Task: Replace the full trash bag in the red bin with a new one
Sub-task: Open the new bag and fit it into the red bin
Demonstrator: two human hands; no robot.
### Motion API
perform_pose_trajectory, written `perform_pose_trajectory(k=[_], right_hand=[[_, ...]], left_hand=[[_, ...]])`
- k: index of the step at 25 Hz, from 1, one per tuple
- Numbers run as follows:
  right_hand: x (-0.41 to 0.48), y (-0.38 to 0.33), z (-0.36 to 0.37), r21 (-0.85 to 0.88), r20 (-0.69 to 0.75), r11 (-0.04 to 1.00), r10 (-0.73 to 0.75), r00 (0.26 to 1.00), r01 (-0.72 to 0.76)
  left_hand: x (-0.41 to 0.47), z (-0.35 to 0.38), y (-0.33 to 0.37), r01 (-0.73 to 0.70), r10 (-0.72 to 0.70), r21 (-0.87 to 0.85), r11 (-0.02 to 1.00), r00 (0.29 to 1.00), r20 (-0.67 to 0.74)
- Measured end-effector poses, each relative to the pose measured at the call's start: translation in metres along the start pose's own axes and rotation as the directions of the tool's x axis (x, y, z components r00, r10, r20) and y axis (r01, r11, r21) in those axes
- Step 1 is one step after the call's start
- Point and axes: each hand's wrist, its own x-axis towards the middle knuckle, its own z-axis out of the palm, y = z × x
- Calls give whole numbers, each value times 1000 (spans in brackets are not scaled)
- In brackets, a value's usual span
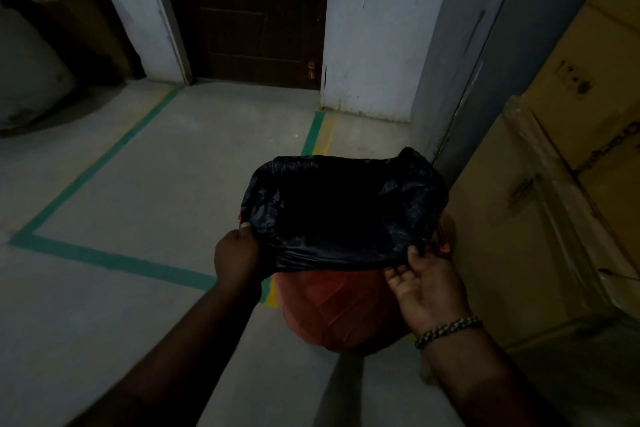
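A round red bin (341,310) stands on the grey floor, just right of centre. A black trash bag (343,208) sits in it, its mouth spread wide and folded over the rim. The bag's inside is too dark to see into. My left hand (239,253) grips the bag's edge at the bin's left side. My right hand (424,282), palm up with a beaded bracelet on the wrist, pinches the bag's edge at the near right side.
Stacked cardboard boxes (554,204) stand close against the bin's right side. A grey metal panel (474,55) rises behind them. A dark wooden door (249,10) is straight ahead. Green tape lines (104,260) mark the floor at left. A pale bulky sack (31,76) lies far left.
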Motion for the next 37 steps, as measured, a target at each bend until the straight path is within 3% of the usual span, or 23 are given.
perform_pose_trajectory(k=[5, 9, 10, 12, 13, 15, 17, 21, 27, 31, 37], right_hand=[[3, -3, -2, -28, -26, 999, -29, 999, 28], [6, -1, -3, -34, -29, 998, -49, 998, 48], [6, -1, -2, -36, -37, 998, -55, 998, 54], [7, -1, 2, -26, -50, 997, -69, 996, 68], [7, -1, 4, -18, -48, 997, -72, 996, 71], [8, 3, 8, -31, -27, 998, -61, 998, 60], [10, 7, 8, -50, -18, 997, -57, 998, 56], [13, 5, 5, -44, -23, 996, -76, 997, 75], [8, 2, 5, 24, -22, 1000, -18, 1000, 18], [0, -2, 7, 132, -47, 989, 75, 996, -69], [-26, 21, 21, 58, -21, 988, 144, 989, -143]], left_hand=[[-5, -4, -1, -55, 49, -74, 996, 996, -76], [-24, -6, 17, -108, 58, -165, 980, 957, -283], [-37, -3, 18, -141, 94, -176, 974, 963, -252], [-76, 9, 8, -148, 146, -106, 983, 989, -27], [-93, 14, -3, -71, 78, -91, 993, 995, 68], [-122, 25, -13, 226, -174, -212, 951, 955, 241], [-123, 29, -17, 376, -263, -315, 871, 900, 347], [-97, 27, -8, 307, -185, -471, 827, 940, 288], [-73, 20, -1, 469, -185, -513, 719, 841, 509], [-66, 22, -2, 515, -190, -584, 627, 828, 527], [-83, 34, -7, 509, -162, -575, 640, 821, 547]])
